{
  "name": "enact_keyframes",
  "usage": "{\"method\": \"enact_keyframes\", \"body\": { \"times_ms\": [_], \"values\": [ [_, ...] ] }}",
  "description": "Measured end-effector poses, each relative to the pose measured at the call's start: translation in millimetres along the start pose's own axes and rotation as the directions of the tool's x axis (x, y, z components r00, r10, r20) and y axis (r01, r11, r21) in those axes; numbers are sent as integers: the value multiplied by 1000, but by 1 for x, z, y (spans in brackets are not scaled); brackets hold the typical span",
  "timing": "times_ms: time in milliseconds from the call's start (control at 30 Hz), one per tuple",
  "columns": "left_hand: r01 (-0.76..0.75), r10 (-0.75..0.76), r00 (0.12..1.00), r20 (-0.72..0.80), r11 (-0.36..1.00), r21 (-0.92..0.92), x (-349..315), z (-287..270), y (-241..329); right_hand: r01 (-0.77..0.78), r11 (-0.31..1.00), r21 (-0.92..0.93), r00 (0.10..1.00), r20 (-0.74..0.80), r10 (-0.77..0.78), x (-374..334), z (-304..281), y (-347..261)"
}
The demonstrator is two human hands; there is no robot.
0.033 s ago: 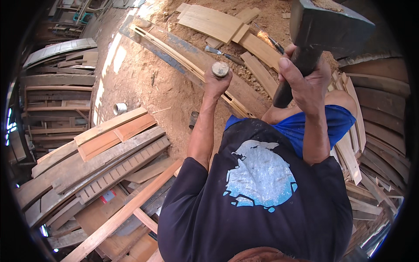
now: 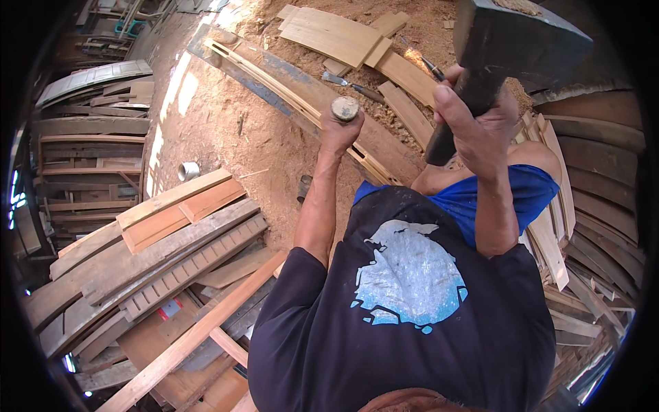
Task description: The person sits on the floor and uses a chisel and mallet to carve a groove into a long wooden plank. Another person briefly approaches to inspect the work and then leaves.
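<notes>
One left hand [image 2: 340, 135] and one right hand [image 2: 482, 125] are showing near the top, with one handle [image 2: 344, 108] and one hammer [image 2: 520, 40]. Two loose tools [image 2: 368, 93] are lying at upper centre, one white cup-shaped piece [image 2: 190, 171] is sitting left of centre, and boards [image 2: 171, 246], too many to count, are filling both sides.

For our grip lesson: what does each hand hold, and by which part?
Right hand: a mallet, by its shaft. Left hand: a tool, just below its round end.
</notes>
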State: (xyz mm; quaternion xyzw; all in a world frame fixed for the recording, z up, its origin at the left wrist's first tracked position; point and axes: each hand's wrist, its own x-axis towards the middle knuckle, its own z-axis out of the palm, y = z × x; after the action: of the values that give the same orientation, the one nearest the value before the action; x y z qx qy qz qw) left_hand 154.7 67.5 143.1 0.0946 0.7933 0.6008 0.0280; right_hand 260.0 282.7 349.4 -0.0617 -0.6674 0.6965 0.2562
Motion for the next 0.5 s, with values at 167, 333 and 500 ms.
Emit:
{"method": "enact_keyframes", "body": {
  "times_ms": [167, 333, 500],
  "values": [
    [-36, 36, 999, 22, 999, 8, 8, 2, -9, 102, 916, -389, 960, 278, 11, 8, 28, 65],
    [-113, 105, 993, 44, 966, 234, 0, -7, 2, 269, 574, -773, 879, 441, 182, 12, 21, 100],
    [-102, 102, 995, 14, 988, 117, -19, -23, 0, 136, 898, -419, 935, 354, 24, 26, 43, 30]
  ]
}}
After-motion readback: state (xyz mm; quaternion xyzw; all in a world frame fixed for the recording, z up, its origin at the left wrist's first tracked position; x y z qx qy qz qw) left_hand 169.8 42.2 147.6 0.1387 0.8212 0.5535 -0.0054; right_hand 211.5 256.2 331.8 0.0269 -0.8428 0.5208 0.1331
